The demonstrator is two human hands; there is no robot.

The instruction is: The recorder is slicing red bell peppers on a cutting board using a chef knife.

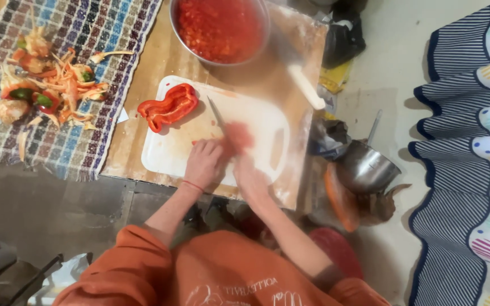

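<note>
From the head view, looking straight down, a person in an orange top bends over a low wooden tabletop point(160, 62). Both hands work on a white cutting board point(267, 122).

The left hand point(205, 163) rests on the board with its fingers curled and pressed together, knuckles up, bearing down on something small and red that I cannot make out under the fingertips. A thin red cord circles that wrist.

The right hand point(249, 170) lies just beside the left one, touching it or nearly so. It is blurred, and its fingers appear closed around the handle of a knife point(216, 115), though the handle itself is hidden. The blade runs up and away from the hands, tip pointing towards the far side of the board. A blurred red patch point(238, 136), seemingly chopped pepper, sits just beyond the right hand's knuckles.

Beyond the left hand and off to its outer side, a long wavy strip of red pepper point(168, 107) lies on the board's far corner, apart from both hands.

Straight past the hands, off the board, stands a metal bowl point(220, 29) filled with chopped red pieces. A pale wooden handle point(306, 86) lies on the tabletop beyond the right hand.

Far out past the left hand, a checked cloth point(80, 85) carries a heap of pepper trimmings point(46, 79). Beyond the right hand, down on the floor, sits a steel pot point(365, 167).
</note>
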